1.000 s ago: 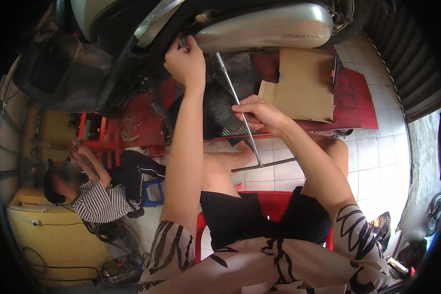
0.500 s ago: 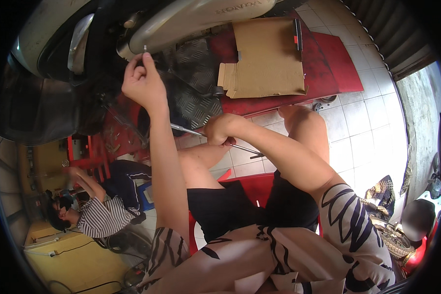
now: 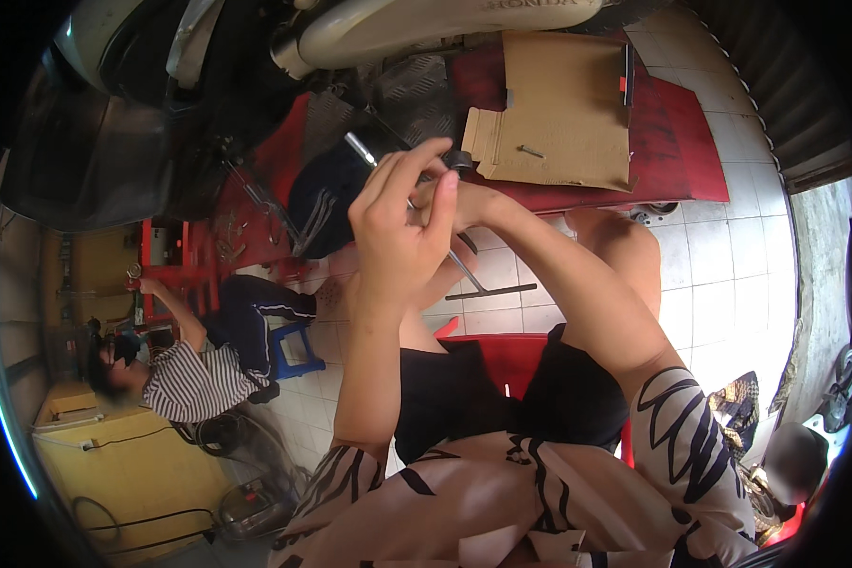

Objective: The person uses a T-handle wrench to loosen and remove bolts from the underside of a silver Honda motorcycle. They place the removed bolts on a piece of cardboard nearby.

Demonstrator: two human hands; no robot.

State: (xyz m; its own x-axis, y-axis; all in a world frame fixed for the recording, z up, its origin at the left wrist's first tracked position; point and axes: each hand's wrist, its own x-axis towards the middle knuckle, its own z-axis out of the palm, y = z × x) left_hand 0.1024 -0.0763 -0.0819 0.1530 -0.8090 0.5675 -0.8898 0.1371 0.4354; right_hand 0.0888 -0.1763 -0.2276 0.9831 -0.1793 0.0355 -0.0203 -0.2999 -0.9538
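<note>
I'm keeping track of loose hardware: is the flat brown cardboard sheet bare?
No, a small grey metal bolt lies on the cardboard sheet.

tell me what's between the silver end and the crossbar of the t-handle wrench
In the head view: the left hand over the shaft, the right hand close by, then bare shaft down to the crossbar.

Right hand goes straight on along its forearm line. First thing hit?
Most likely the left hand: it sits directly ahead, up and to the left, partly covering the right hand here. Depth is unclear from this view, so they may already touch.
</note>
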